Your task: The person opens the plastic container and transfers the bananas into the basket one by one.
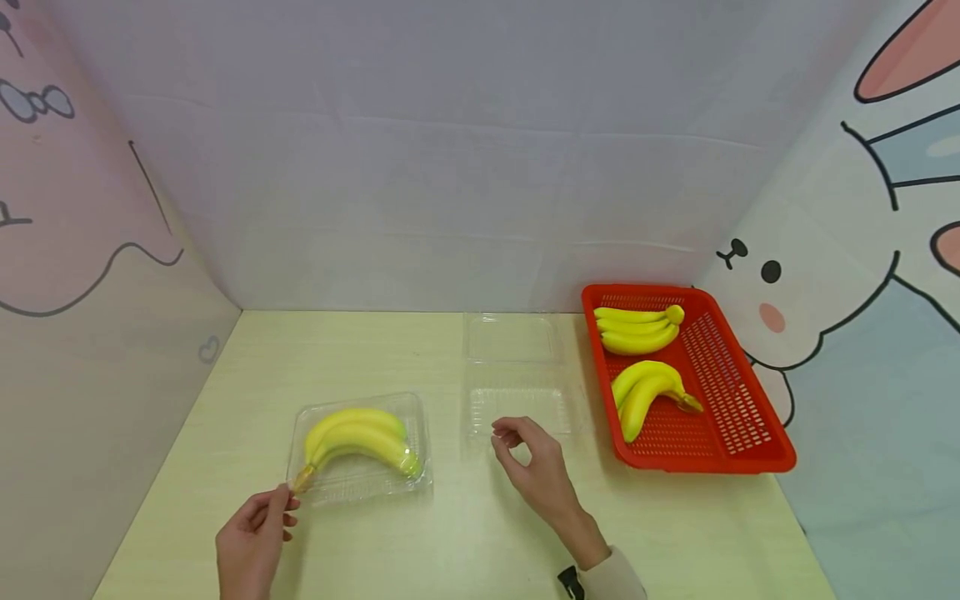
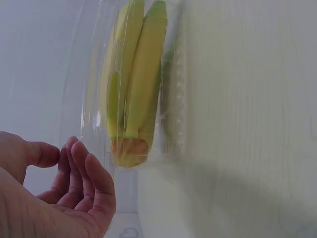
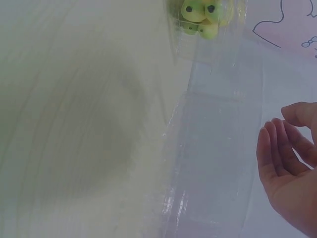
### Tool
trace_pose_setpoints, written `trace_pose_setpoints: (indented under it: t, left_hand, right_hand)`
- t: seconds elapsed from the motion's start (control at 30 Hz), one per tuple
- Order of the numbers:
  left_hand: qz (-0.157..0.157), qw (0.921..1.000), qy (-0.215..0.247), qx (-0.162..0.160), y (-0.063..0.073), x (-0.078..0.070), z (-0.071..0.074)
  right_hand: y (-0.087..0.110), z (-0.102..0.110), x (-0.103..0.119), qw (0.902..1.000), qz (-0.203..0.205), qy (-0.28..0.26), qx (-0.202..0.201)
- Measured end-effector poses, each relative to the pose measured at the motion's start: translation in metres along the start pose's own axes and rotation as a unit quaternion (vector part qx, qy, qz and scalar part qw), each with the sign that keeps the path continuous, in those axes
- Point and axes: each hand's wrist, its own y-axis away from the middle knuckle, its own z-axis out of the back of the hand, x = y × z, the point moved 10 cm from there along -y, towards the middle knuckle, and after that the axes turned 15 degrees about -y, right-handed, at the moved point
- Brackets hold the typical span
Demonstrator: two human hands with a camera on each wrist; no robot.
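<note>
Two yellow bananas [image 1: 363,442] joined at the stem lie inside a lidded clear plastic box [image 1: 360,483] at the left. My left hand [image 1: 255,529] pinches the near left corner of that box, beside the banana stem, thumb against fingertips. A second clear plastic box [image 1: 517,408] stands with its lid [image 1: 512,337] folded back toward the wall. Over its near edge is my right hand [image 1: 536,471], fingers loosely bent, a small gap between thumb and index fingertip, nothing visible between them. The right wrist view shows the fingertips right beside the box's transparent rim [image 3: 255,148].
A red perforated basket [image 1: 712,462] stands at the right. Inside it lie a yellow banana bunch [image 1: 637,329] at the back and another bunch [image 1: 645,396] nearer the middle. A pale wall sheet [image 1: 420,217] borders the table's back edge.
</note>
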Motion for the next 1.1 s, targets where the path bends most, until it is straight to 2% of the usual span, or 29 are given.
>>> trace_pose_setpoints:
  t: [0.27,0.47,0.73,1.1]
  left_hand:
    - [0.001,0.9999,-0.003,-0.016,-0.005,0.004,0.010]
    - [0.012,0.9995,0.016,-0.024,-0.008,0.010,0.014]
    - [0.016,0.9996,-0.006,-0.024,-0.012,0.017,0.017]
    - [0.005,0.9986,-0.030,-0.043,-0.014,0.020,0.019]
  right_hand:
    - [0.002,-0.015,0.001,0.9998,-0.013,-0.005,0.013]
    - [0.005,-0.025,0.004,0.9999,0.005,-0.004,0.013]
    - [0.009,-0.039,0.000,0.9993,-0.012,-0.018,0.029]
    - [0.014,-0.059,-0.004,0.9972,-0.025,-0.049,0.050]
